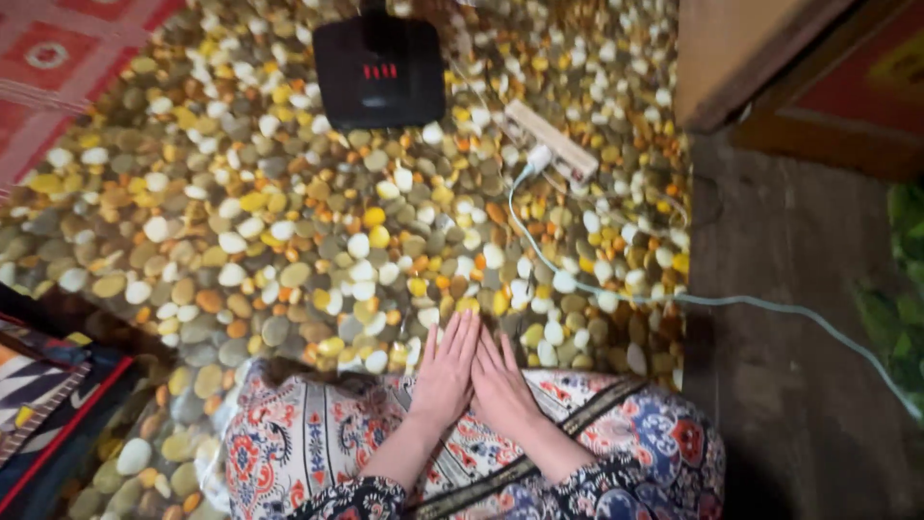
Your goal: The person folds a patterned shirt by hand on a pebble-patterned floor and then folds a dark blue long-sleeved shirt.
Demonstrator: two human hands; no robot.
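Both hands lie flat and side by side on the lap, palms down on a patterned dress [308, 433]. The left hand [446, 371] has its fingers straight and pressed together, holding nothing. The right hand [500, 383] lies the same way, fingers together and empty, its inner edge touching the left hand so that the forefingers run alongside each other. The fingertips of both reach the hem of the dress, just at the edge of the pebble-print floor [241, 221].

Ahead of the fingertips the floor spreads out in white, yellow and orange stones. Well beyond them, at the far side, stands a black box [378, 72] with small red lights on its front. To the right of that, and still well ahead of the fingers, a white power strip [551, 142] lies at a slant with a plug in it. From the plug a pale cable [770, 308] curves down past the right hand's fingertips and off to the right over dark wooden boards [799, 250]. Left of the left hand, a red rug [58, 58] lies at the far corner.
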